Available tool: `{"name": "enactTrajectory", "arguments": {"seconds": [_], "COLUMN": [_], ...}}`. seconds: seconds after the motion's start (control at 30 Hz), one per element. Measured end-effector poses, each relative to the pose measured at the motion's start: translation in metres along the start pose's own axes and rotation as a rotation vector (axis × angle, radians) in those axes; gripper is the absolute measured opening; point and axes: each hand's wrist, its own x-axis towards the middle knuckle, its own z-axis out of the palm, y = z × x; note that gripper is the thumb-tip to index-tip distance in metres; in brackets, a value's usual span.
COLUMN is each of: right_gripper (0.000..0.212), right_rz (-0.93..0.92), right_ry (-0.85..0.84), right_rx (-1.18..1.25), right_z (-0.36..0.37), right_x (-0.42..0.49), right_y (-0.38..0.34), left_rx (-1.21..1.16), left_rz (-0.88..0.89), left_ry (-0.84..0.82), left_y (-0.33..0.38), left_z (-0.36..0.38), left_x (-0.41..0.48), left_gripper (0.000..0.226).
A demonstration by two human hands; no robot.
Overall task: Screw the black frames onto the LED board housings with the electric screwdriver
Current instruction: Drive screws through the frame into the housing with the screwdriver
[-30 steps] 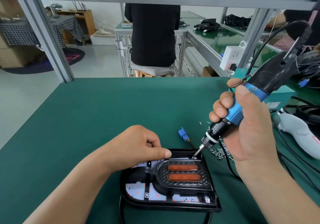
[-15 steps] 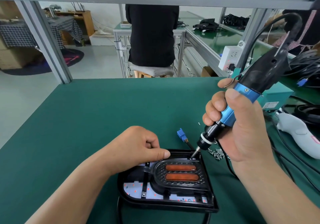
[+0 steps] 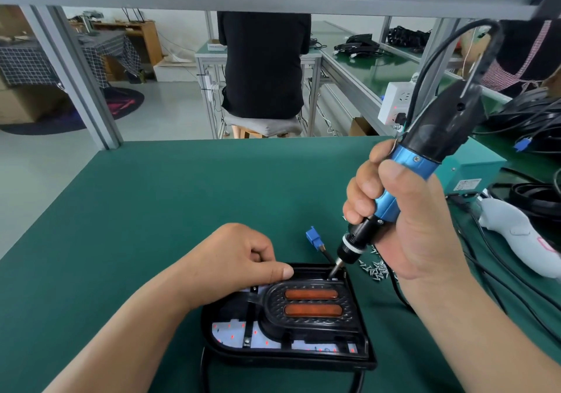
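Your right hand [image 3: 409,228] wraps its fingers round the tilted electric screwdriver [image 3: 431,146], its bit tip down at the far right corner of the black frame [image 3: 309,324]. Your left hand [image 3: 239,259], fingers curled and thumb straight, rests on the far rim of the LED board housing [image 3: 291,360]. The housing holds the frame over the white board [image 3: 230,332]. Loose screws [image 3: 375,269] lie just beside it.

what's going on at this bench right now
A person is fastening a black frame onto an LED board housing on the green table. The right hand grips the electric screwdriver, tilted, with its bit set down at the housing's far right corner. The left hand, fingers curled, rests its thumb on the housing's far edge. Loose screws lie on the table just right of that corner.
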Motion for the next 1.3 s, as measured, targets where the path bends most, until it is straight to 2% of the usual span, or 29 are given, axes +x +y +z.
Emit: {"name": "enactTrajectory", "arguments": {"seconds": [0.17,0.3,0.37,0.43,0.47,0.6,0.7,0.87,1.0,1.3], "right_gripper": [0.029,0.022,0.016,0.014,0.014,0.014,0.013,0.012,0.012,0.014], "right_rz": [-0.034,-0.11,-0.113,-0.094,-0.086,-0.073,-0.058,-0.054,-0.048,-0.058], "right_ry": [0.011,0.122,0.203,0.275,0.3,0.344,0.37,0.412,0.431,0.474], "right_rx": [0.043,0.151,0.196,0.236,0.249,0.267,0.282,0.3,0.316,0.329], "right_z": [-0.003,-0.008,-0.008,-0.008,-0.007,-0.007,-0.009,-0.011,-0.01,-0.012], "right_x": [-0.001,-0.003,-0.003,-0.003,-0.002,-0.002,-0.001,0.001,0.002,0.007], "right_y": [-0.001,-0.003,0.0,0.003,0.006,0.011,0.014,0.018,0.02,0.02], "left_rx": [0.0,-0.073,-0.26,-0.533,-0.63,-0.842,-0.879,-0.947,-1.09,-1.213], "left_rz": [-0.019,-0.012,-0.044,-0.154,-0.184,-0.194,-0.182,-0.206,-0.232,-0.191], "left_ry": [-0.032,-0.058,0.005,0.06,0.076,0.068,0.046,-0.032,0.006,-0.036], "left_y": [-0.001,0.002,0.002,0.0,-0.002,-0.001,0.0,-0.002,-0.005,-0.005], "left_z": [-0.002,-0.007,-0.009,-0.013,-0.015,-0.013,-0.009,-0.01,-0.01,-0.015], "left_x": [0.001,0.0,0.002,0.005,0.005,0.006,0.009,0.01,0.013,0.01], "left_gripper": [0.046,0.043,0.035,0.026,0.029,0.027,0.013,0.024,0.036,0.022]}}
